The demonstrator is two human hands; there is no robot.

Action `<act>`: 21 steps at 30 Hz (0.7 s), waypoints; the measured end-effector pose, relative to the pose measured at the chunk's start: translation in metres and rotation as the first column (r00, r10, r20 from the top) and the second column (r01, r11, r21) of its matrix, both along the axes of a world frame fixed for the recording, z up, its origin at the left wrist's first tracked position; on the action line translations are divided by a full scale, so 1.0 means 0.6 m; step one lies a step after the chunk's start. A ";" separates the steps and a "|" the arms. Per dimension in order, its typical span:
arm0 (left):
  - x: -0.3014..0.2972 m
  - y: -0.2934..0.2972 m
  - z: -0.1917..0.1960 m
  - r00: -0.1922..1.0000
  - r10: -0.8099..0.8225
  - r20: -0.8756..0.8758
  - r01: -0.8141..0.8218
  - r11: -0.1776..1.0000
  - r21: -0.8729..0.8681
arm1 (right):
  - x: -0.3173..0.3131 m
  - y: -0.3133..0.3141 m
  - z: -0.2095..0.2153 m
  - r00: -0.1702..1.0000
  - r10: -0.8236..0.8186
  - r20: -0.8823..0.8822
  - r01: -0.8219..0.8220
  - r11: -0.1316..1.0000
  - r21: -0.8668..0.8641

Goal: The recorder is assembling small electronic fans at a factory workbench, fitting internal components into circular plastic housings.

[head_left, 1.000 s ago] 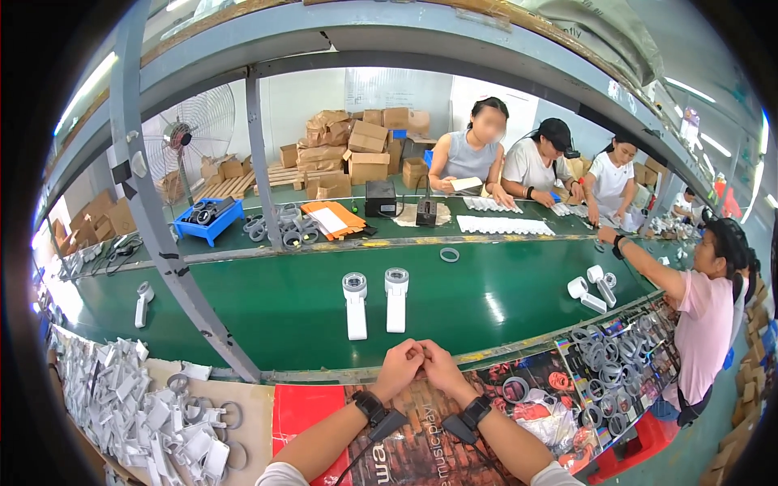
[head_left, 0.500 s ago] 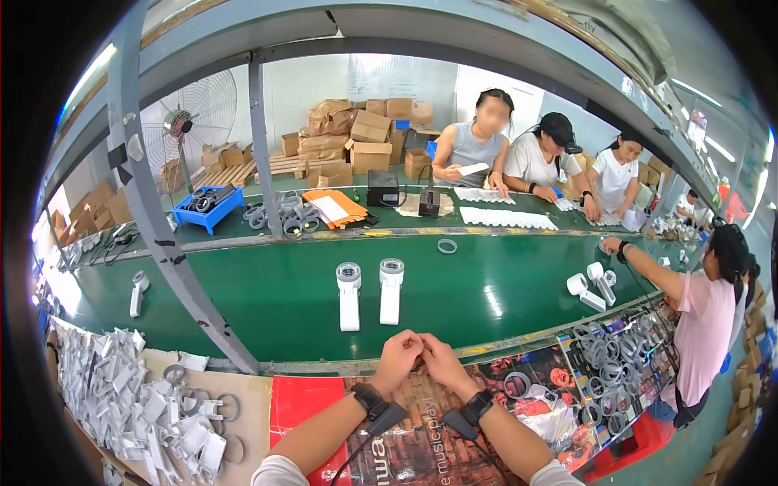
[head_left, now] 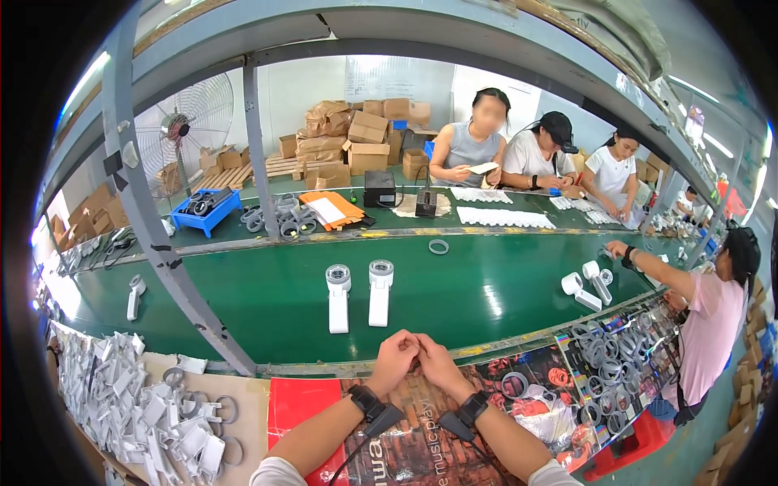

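Observation:
My left hand [head_left: 395, 361] and my right hand [head_left: 439, 364] meet at the fingertips over the near edge of the green belt. Both are closed with fingers curled in; whatever may be between them is hidden. Just beyond, on the belt, lie two white handheld fans, a left one [head_left: 339, 300] and a right one [head_left: 379, 293], each with a round grey-rimmed head and a straight handle. Black bands with cables circle my wrists. Beneath my forearms is a printed sheet [head_left: 324, 405] with a red part and a brick pattern.
White plastic parts [head_left: 146, 405] heap up at the left, grey rings [head_left: 604, 364] at the right. A slanted metal post [head_left: 174, 259] rises left of me. More white fans [head_left: 583, 290] and a loose ring [head_left: 438, 247] lie on the belt [head_left: 267, 300]. A co-worker in pink [head_left: 713, 316] reaches over it.
The white fans and the loose ring on the belt have shifted a little to the left. My hands stay together in nearly the same place. Across the belt, a co-worker's white piece has tilted.

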State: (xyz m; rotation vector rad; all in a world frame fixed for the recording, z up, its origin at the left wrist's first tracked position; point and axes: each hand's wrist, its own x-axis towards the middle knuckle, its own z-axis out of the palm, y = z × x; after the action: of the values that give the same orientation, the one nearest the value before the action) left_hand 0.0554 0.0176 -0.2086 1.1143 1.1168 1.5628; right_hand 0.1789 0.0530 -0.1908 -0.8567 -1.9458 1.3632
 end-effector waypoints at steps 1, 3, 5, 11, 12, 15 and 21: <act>-0.001 -0.001 0.000 1.000 0.001 -0.001 -0.001 1.000 -0.001 | -0.001 -0.003 0.002 1.000 0.001 -0.001 -0.001 1.000 -0.001; -0.003 -0.002 0.000 1.000 0.000 -0.031 0.000 1.000 0.004 | -0.002 -0.006 0.006 0.999 -0.003 0.039 0.000 0.997 0.073; -0.002 -0.001 0.000 0.998 0.004 -0.063 -0.004 1.000 0.010 | -0.001 -0.004 0.002 0.999 -0.007 0.043 0.003 0.996 0.093; -0.002 -0.005 0.007 0.998 -0.037 -0.057 0.035 0.999 -0.030 | 0.001 -0.002 0.004 0.998 -0.010 0.058 0.008 0.999 0.045; -0.002 -0.004 0.007 0.998 -0.046 -0.046 0.045 0.999 -0.021 | 0.002 0.001 0.001 0.999 -0.009 0.047 0.007 0.999 0.034; -0.003 0.001 -0.005 0.994 0.023 -0.109 -0.019 0.999 0.037 | -0.002 0.002 -0.005 1.000 -0.014 0.003 0.014 1.000 -0.011; -0.002 -0.002 0.004 0.998 -0.012 -0.066 0.010 1.000 -0.023 | 0.000 0.001 0.002 1.000 0.005 0.025 -0.005 1.000 0.009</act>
State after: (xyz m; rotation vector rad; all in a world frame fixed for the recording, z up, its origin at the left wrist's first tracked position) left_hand 0.0542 0.0161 -0.2063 1.1625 1.1680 1.5103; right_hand 0.1788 0.0535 -0.1898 -0.8685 -1.9727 1.3519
